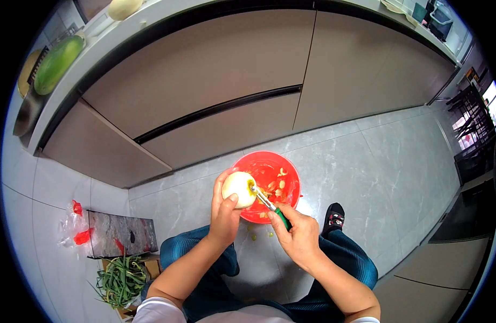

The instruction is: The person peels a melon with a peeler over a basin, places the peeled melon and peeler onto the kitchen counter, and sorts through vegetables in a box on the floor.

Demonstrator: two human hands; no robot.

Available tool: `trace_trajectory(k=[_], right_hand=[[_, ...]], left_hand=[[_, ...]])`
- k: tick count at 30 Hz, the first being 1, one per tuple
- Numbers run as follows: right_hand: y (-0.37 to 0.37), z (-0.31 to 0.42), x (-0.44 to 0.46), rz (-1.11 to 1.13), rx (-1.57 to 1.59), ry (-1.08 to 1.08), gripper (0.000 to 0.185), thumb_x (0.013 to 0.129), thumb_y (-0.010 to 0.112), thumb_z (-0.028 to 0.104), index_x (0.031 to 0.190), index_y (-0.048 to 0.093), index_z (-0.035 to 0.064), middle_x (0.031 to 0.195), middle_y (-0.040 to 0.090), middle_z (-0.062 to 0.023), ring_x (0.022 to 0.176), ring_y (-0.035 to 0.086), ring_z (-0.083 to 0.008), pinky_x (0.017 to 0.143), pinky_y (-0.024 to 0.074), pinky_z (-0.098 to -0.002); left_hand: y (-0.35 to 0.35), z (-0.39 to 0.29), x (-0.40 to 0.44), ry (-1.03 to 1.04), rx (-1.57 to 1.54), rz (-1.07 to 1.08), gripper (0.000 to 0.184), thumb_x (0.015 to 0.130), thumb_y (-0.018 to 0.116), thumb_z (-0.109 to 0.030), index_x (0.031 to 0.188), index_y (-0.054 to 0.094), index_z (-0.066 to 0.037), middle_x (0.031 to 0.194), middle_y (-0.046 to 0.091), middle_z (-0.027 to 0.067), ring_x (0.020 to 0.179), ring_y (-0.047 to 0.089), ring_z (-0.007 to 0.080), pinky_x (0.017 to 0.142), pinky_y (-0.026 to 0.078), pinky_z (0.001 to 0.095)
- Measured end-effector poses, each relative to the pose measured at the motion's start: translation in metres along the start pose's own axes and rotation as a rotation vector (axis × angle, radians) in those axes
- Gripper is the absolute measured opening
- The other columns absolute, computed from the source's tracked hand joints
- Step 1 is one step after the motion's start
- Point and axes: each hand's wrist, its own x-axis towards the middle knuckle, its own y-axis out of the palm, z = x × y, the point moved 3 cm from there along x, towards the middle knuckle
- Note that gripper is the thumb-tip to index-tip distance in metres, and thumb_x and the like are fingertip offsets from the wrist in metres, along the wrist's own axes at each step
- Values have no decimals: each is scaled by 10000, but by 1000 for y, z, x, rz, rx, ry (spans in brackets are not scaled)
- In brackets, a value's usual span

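My left hand (pixel 224 218) is wrapped round the side of a pale, round, peeled fruit (pixel 236 191) that looks like a melon. In my right hand (pixel 302 237) is a peeler (pixel 266 201) with a metal shaft and a green handle. Its tip touches the right side of the fruit, at a yellow-green spot. Both hands are over the near left part of a red basin (pixel 296 180) on the floor. Pale peelings and scraps (pixel 281 184) lie inside it. The fruit hides part of the basin's left rim.
Beige cabinets (pixel 226 59) stand ahead under a white counter bearing a long green melon (pixel 59 64) and another pale round fruit (pixel 124 8). Green onions (pixel 121 280) and a grey box (pixel 121 234) are at left. A few scraps (pixel 253 237) lie on the tiles between my feet.
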Motion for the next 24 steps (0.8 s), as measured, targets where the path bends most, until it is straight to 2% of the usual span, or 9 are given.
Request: trace_trajectory(k=[2,5,6,8,14,15,19,22,24], right_hand=[[-1,2,0,24,23,21,297,968,686,295,1051,722,13,811,717,-198,659,711,-345,586,544,-409],[2,-1,-2,35,76,46,292,973,681,298,1040,724,16,760,704,-186,636,701,-340,573,530,-404],[3,-2,-3,26,105,49,288,975,678,298,1034,726,20,734,696,-179,627,697,-338,567,525,-402],[2,-2,-3,44,125,69,285,974,679,301,1030,728,26,725,694,-175,624,697,-337,566,525,-402],[-10,0,-1,60,85,78,287,975,671,317,1032,735,43,727,697,-179,640,701,-351,572,532,-413],[-13,0,0,41,42,57,291,974,670,322,1037,737,45,734,699,-185,648,703,-358,576,536,-418],[-24,-6,7,32,-51,19,295,968,672,323,1055,739,49,775,711,-198,669,707,-374,592,550,-424],[-30,-8,11,11,-145,-87,324,949,691,309,1080,731,15,868,744,-193,698,728,-337,619,575,-410],[-32,-9,11,-4,-170,-123,329,946,695,307,1080,730,8,874,747,-191,696,729,-329,619,577,-407]], left_hand=[[-1,1,1,164,127,-11,697,850,582,-248,1484,357,-68,1282,509,135,1234,532,251,1057,470,399],[-5,3,-1,279,279,-8,707,851,610,-239,1482,352,-49,1323,494,142,1238,529,252,1075,453,386],[-5,4,-3,279,280,-6,707,851,610,-239,1482,352,-49,1323,494,142,1238,529,252,1075,453,386],[-4,2,-6,378,422,21,705,863,600,-150,1495,310,-37,1410,457,143,1293,487,235,1127,404,385],[-12,9,0,473,519,126,714,876,602,-143,1503,276,-47,1450,420,155,1323,457,241,1141,383,384],[-11,6,1,472,518,131,714,876,602,-143,1503,276,-47,1450,420,155,1323,457,241,1141,383,384],[2,-8,6,245,296,225,842,834,682,-124,1543,233,-53,1498,404,162,1380,437,256,1161,384,403],[-2,-10,14,111,213,305,903,799,751,-95,1553,256,-55,1485,439,154,1390,455,255,1164,398,408],[-4,-11,15,45,198,356,920,783,783,-75,1552,280,-55,1468,465,147,1385,472,252,1163,409,407]])
